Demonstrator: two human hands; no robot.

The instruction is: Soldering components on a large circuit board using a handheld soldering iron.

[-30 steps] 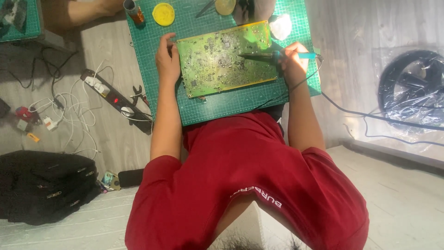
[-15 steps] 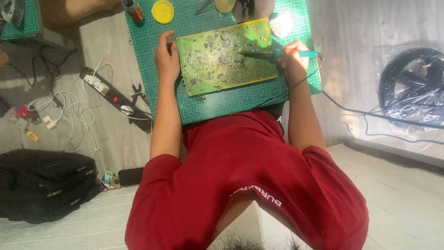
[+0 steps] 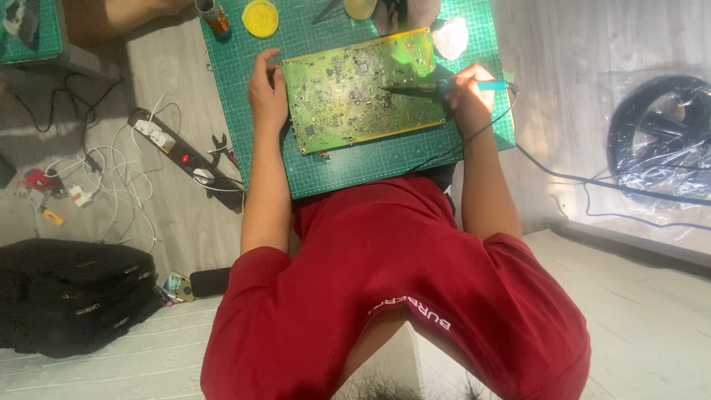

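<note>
A green circuit board [image 3: 355,92] lies on a green cutting mat [image 3: 370,167]. My left hand [image 3: 265,92] rests on the board's left edge, fingers curled against it. My right hand [image 3: 465,92] grips a soldering iron [image 3: 415,89] with a teal handle. Its dark tip points left and touches the board near the middle. A black cable [image 3: 563,178] runs from the iron off to the right.
A yellow round lid [image 3: 261,16], a small brown bottle [image 3: 215,16] and a white wad [image 3: 450,37] sit at the mat's far edge. To the left lie a power strip [image 3: 181,155] with white cables, pliers [image 3: 220,148] and a black bag [image 3: 70,296]. A wrapped black coil [image 3: 659,133] lies at right.
</note>
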